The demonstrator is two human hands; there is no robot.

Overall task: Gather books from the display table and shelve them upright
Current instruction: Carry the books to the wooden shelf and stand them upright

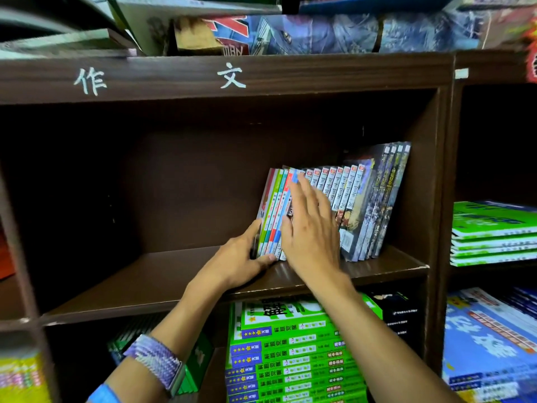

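A row of thin books stands on the dark wooden shelf board (145, 274), leaning right against the side wall. Its leftmost part is a small batch of colourful-spined books (271, 210). My left hand (238, 260) grips the bottom left corner of this batch, thumb up along the outer cover and fingers under the lower edge. My right hand (311, 228) lies flat and spread against the spines, pressing the batch toward the white-spined numbered books (338, 184) and the taller dark books (383, 199). The left half of the compartment holds nothing.
Books lie in flat piles on top of the case (290, 33). Green workbooks (293, 353) are stacked on the shelf below. The neighbouring bay on the right holds green (494, 231) and blue (491, 344) flat piles. A woven band is on the left wrist.
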